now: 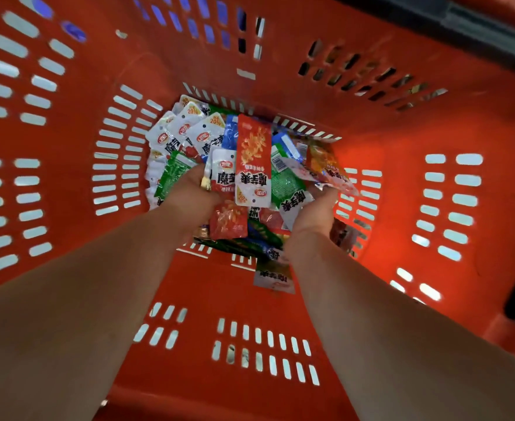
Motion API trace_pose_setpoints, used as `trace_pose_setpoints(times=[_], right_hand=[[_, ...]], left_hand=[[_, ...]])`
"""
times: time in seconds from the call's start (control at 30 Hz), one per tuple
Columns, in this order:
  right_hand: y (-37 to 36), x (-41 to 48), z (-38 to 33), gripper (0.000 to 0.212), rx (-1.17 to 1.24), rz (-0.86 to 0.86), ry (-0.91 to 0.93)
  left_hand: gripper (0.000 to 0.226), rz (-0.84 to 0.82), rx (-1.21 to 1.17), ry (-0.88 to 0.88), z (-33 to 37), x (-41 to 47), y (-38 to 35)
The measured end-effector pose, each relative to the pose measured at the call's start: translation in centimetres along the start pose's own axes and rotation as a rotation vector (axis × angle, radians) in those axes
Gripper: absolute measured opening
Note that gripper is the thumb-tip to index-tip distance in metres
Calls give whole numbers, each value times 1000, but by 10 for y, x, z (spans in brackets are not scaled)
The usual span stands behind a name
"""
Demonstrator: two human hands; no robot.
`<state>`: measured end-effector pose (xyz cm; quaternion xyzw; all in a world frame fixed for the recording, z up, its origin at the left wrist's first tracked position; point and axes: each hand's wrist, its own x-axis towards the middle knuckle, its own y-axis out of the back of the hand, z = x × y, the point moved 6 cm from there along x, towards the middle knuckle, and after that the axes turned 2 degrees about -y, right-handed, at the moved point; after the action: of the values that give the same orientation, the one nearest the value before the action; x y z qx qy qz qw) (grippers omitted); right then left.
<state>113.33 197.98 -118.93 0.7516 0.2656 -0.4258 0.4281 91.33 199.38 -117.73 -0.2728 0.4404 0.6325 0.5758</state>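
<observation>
Two bare forearms reach down from the lower edge into a deep red basket (250, 302) whose slotted walls rise on every side. At its bottom lies a heap of small snack packets (286, 183), printed in white, red, green and blue, and both hands are sunk in it. The left hand (186, 192) cups the left side of the bundle, its fingers curled under the wrappers and mostly hidden, with a gold ring (205, 183) showing on one finger. The right hand (315, 212) cups the other side in the same way, thumb edge up, fingertips buried among the wrappers. The hands stay a little apart, with the gathered packets pressed between them. A long red packet (252, 159) lies on top of the bundle, end toward the camera, and a green packet (172, 174) rests against the left hand's far side. White packets (186, 132) fan out at the far left of the heap. One pale packet (273, 276) sits just beside the right wrist, on the near wall. A black handle (477, 22) crosses the upper right corner.
</observation>
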Motion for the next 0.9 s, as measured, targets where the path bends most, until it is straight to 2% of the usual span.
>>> trace_pose_setpoints(times=[0.03,0.1,0.17,0.23,0.27,0.3,0.37,0.4,0.43,0.47,0.53,0.57,0.6,0.63,0.7,0.73,0.8,0.9], right_hand=[[-2,-4,-5,100,18,-31,31],[-7,-8,-11,76,-8,-65,71],[-6,-8,-11,72,138,-58,23],[-5,-9,-18,54,262,-44,42],[-5,-6,-20,46,310,-41,34],[-6,-4,-22,44,311,-48,4],[-3,-7,-31,60,271,-44,-37],[-2,-3,-34,75,222,-24,-46],[0,-1,-35,88,145,16,-41],[0,-1,-37,99,78,39,-36],[-3,-5,-40,129,42,83,-40],[-3,1,-39,137,25,103,-47],[-2,11,-37,136,-18,117,-56],[-2,16,-36,123,-63,88,-57],[-1,16,-36,76,-138,11,-54],[2,17,-34,61,-151,-16,-68],[6,10,-30,48,-199,-67,-77],[6,-9,-20,28,-95,-58,-132]], left_hand=[[51,28,9,-6,3,0,3],[48,91,40,12,6,3,9],[39,113,52,36,13,7,8],[24,133,55,44,25,10,4],[26,146,47,59,30,12,0],[47,155,30,84,34,14,-5],[95,174,2,131,38,18,-18],[107,182,35,121,41,19,-24],[108,201,70,102,45,20,-27],[97,211,102,83,47,24,-31],[56,229,127,33,51,29,-39],[48,232,122,12,51,31,-44],[47,228,97,-8,51,32,-48],[47,219,47,-6,49,31,-51],[39,209,-41,-9,46,26,-50],[37,203,-53,-15,45,23,-45],[40,212,-14,-37,44,16,-26],[41,278,30,-57,40,-1,15]])
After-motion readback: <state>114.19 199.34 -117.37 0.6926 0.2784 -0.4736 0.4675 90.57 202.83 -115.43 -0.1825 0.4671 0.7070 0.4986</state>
